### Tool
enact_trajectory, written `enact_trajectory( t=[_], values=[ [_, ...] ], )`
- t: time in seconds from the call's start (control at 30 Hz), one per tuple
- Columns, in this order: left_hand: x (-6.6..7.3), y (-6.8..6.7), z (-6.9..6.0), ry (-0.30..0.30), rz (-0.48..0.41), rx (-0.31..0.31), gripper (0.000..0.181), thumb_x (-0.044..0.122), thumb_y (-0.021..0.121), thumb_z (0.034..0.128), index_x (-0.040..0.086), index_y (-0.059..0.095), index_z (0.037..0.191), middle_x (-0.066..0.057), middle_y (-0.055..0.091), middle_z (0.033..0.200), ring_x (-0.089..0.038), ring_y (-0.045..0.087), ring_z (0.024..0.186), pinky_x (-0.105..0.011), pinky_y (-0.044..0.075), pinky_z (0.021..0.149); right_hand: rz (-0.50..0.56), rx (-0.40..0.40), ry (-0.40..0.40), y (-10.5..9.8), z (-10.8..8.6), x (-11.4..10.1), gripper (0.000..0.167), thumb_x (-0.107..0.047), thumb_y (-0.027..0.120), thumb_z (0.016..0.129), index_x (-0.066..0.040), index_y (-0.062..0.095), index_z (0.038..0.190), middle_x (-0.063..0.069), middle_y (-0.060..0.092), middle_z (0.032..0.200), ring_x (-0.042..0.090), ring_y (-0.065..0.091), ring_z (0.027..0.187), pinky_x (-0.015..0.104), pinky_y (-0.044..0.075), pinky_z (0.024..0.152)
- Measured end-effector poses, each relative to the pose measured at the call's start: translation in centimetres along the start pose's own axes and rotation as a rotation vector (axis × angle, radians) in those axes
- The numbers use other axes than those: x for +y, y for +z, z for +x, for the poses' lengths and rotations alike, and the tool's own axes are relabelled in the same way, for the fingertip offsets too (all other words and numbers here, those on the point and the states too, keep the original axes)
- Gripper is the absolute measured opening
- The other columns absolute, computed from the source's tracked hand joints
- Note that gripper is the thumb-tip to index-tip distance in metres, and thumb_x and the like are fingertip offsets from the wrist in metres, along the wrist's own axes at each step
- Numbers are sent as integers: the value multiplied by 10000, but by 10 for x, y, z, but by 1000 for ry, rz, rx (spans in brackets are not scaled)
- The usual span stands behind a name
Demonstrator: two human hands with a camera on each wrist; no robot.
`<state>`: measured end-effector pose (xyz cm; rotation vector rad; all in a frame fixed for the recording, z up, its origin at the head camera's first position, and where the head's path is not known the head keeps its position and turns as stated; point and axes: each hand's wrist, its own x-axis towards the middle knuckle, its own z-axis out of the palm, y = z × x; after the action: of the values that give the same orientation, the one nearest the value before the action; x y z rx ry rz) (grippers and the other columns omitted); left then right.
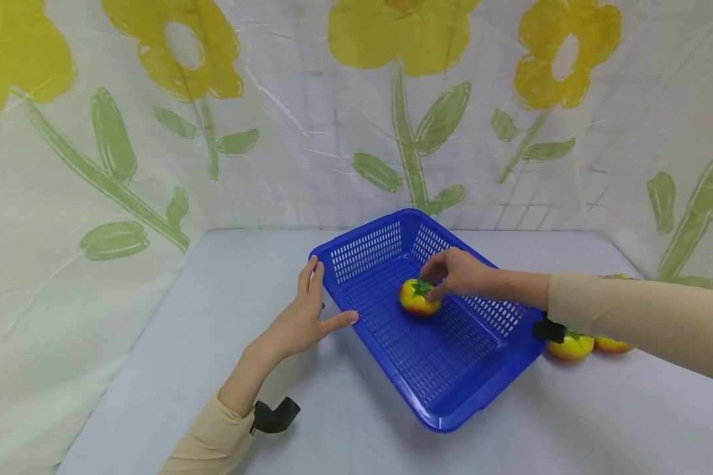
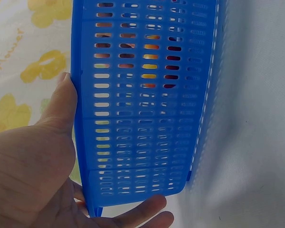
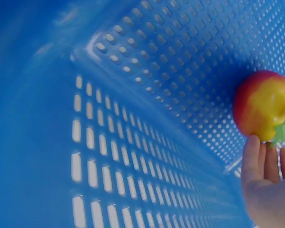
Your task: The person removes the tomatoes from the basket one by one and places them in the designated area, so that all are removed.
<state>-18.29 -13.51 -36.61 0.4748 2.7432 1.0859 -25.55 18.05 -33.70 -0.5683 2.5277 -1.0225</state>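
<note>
A blue perforated plastic basket (image 1: 386,369) stands diagonally in front of me in the head view. My left hand (image 1: 300,323) grips its left rim, the thumb along the edge; in the left wrist view, fingers (image 2: 149,209) curve round the outside. Inside the basket is a round yellow-and-red fruit (image 1: 417,302) with green leaves on top. My right hand (image 1: 460,272) reaches over the right side and pinches this fruit near its leafy top. The right wrist view shows the fruit (image 3: 261,102) against the perforated floor, fingertips touching its leafy side.
More yellow-and-red fruits (image 1: 570,348) lie on the white tabletop (image 1: 243,264) right of the basket, partly hidden by my right sleeve (image 1: 636,310). A pale curtain (image 1: 297,132) with yellow flowers rises behind the table and along its sides.
</note>
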Motion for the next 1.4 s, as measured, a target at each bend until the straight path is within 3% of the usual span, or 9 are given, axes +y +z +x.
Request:
enact_trajectory(
  t=[0.43,0.73,1.13,1.4],
  values=[
    [-2,2,2,6,-3,-1,1183,639,638,849,50,-100,1560,-80,-226,1600,-365,547,1207,-426,507,913,112,-81,-20,1,14,2,448,-15,844,758,25,663,1165,119,670,1153,283,621,1078,361,515,906],
    [-2,2,1,-2,-8,3,1189,635,649,843,51,-97,1562,-87,-223,1601,-376,542,1211,-445,492,934,272,-111,25,8,23,5,462,16,835,758,70,648,1177,143,678,1140,282,639,1057,345,521,892],
    [0,1,0,-25,3,6,1182,616,660,847,60,-97,1564,-77,-213,1605,-368,539,1218,-448,486,942,278,-161,55,19,25,1,418,-67,849,773,-1,692,1154,124,676,1159,299,622,1109,379,513,909],
    [1,1,0,-29,-1,0,1187,632,650,843,63,-103,1563,-71,-211,1605,-371,530,1228,-457,479,951,312,-216,13,21,29,1,471,-53,838,782,5,666,1216,118,661,1205,277,605,1146,362,491,942]
  ],
)
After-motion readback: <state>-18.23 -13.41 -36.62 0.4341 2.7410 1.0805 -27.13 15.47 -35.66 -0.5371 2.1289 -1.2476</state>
